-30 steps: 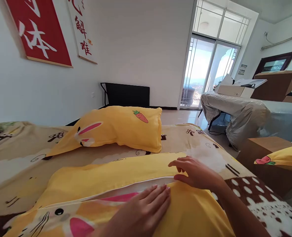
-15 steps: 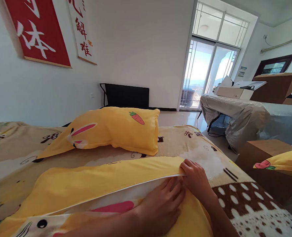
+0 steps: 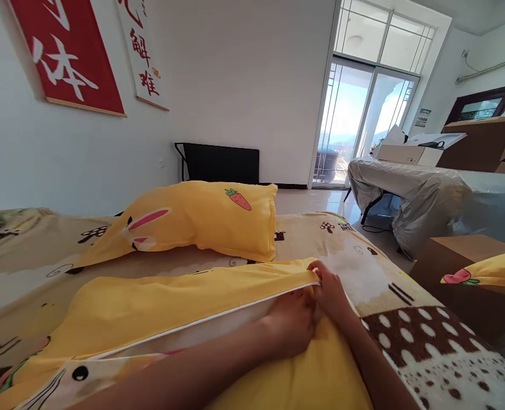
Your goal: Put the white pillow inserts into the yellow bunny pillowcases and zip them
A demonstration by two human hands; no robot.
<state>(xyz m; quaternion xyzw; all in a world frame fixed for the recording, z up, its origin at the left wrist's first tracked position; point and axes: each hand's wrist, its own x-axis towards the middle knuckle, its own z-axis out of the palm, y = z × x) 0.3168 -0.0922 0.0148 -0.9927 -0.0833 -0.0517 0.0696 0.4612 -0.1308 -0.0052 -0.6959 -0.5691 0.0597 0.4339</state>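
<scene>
A yellow pillowcase (image 3: 184, 304) with a white-edged opening and a printed rabbit face lies in front of me on the bed. My right hand (image 3: 327, 283) pinches the upper edge of the opening near its right end. Close beside it, my left hand (image 3: 293, 322) is curled at the opening, its fingertips hidden by the cloth and slightly blurred. What those fingers hold cannot be made out. My left forearm crosses the lower part of the pillowcase. Just beyond lies a filled yellow pillow (image 3: 205, 219) with a carrot and a rabbit print.
A patterned blanket (image 3: 342, 250) covers the bed. To the right stand a cardboard box (image 3: 457, 267) with yellow fabric (image 3: 498, 270) over it, and a plastic-covered table (image 3: 427, 188) bearing cartons. A folded black panel (image 3: 222, 164) leans by the wall.
Both hands have risen slightly in view with the pillowcase edge. My left hand has curled further at the opening, and its forearm now covers more of the rabbit print.
</scene>
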